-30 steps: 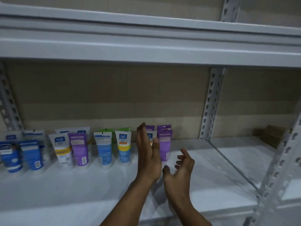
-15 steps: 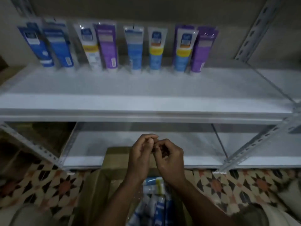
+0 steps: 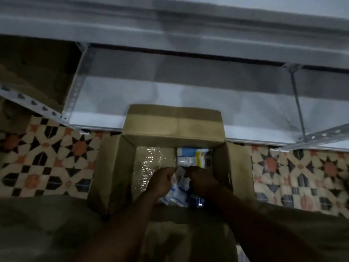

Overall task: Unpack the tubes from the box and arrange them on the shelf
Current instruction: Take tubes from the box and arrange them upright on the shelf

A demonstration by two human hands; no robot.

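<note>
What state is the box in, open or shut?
Open. The box has its flaps folded outward, and tubes show lying inside it on the right.

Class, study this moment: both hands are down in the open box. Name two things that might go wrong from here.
The left hand and right hand crowd together over loose tubes in dim light; a tube might slip. The clear wrap inside the box could snag tubes coming out.

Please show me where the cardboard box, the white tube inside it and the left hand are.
cardboard box (image 3: 173, 120): head view, on its far flap.
white tube (image 3: 190, 160): head view, on its body.
left hand (image 3: 160, 181): head view, on the back of the hand.
</note>
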